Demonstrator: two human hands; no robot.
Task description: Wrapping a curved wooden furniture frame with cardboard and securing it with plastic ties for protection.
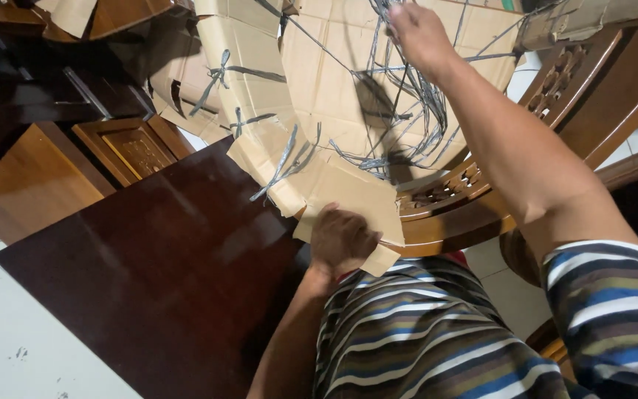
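Note:
A wooden chair (452, 222) with carved rails is wrapped in brown cardboard (334, 81) tied with thin grey strapping (422, 111). My left hand (341, 240) grips the lower edge of the cardboard flap near the chair's seat rail. My right hand (419, 33) is raised at the top of the view, closed on a bundle of the loose grey strapping that hangs down over the cardboard. I wear a striped shirt (422, 332), which fills the lower right.
A dark glossy wooden tabletop (149, 273) lies on the left. Beyond it stand lighter carved wooden cabinet pieces (123, 148). Pale tiled floor (16, 340) shows at lower left. More wrapped wooden furniture (599, 66) stands at the right.

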